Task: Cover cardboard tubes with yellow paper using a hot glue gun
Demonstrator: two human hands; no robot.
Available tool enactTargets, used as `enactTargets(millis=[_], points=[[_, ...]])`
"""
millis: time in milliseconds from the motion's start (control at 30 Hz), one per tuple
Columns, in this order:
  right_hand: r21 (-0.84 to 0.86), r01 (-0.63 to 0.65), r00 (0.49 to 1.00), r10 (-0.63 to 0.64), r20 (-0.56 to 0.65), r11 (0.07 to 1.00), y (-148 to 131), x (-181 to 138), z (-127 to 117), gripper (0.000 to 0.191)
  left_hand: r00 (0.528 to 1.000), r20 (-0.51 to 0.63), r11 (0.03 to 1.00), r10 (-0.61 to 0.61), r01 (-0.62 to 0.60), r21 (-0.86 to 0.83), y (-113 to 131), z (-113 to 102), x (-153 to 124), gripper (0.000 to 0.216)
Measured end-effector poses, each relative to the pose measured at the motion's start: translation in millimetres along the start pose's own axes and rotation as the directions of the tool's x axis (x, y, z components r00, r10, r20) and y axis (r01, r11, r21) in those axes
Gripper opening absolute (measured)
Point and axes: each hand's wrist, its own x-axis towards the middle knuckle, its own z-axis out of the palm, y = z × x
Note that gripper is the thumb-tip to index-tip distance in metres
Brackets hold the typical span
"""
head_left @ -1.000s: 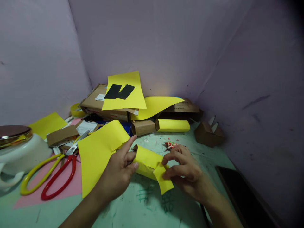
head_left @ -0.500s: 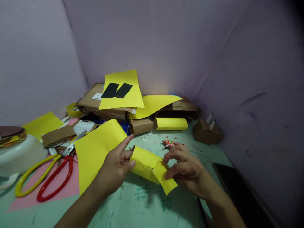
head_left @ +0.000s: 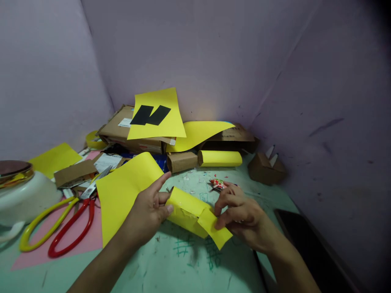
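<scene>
Yellow tubes: two (one held).

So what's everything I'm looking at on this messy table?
paper tube: one, yellow, centre of table
loose sheet: one, yellow, left of the tube
scissors: red and yellow handles, count unclear, left
pink sheet: one, pink, under the scissors
cardboard boxes: several, brown, back
sheet with black shapes: one, yellow, propped on the boxes
paper roll: one, yellow, back centre
small box: one, brown, right, by the wall
pot: one, white with coppery lid, far left
table: one, pale green, scribbled on
left hand: grips the tube's left end
right hand: pinches the tube's loose flap
</scene>
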Motion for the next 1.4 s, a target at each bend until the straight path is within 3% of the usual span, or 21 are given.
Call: enactTargets(millis=[300,600,1000,1400], points=[[0.035,-0.045,0.999,0.045,0.001,0.998,0.3,-0.7,-1.2,0.025,0.999,-0.034,0.999,-0.027,0.026,-0.026,1.3,1.4,1.1,0.102],[0.061,-0.055,0.998,0.055,0.001,0.997,2.6,-3.1,-0.8,0.028,0.998,-0.034,0.998,0.05,-0.051,-0.047,-13.5,-6.2,7.2,0.092],[0.121,-0.065,0.997,0.069,-0.037,0.991,4.2,-8.2,-6.1,0.022,0.995,-0.055,0.996,0.083,-0.085,-0.038,-11.7,-12.7,6.5,0.095],[0.155,-0.086,0.996,0.086,0.005,0.984,5.4,-11.2,-10.8,0.024,0.999,-0.035,0.986,0.012,-0.017,-0.163,-6.1,-13.0,2.6,0.103]])
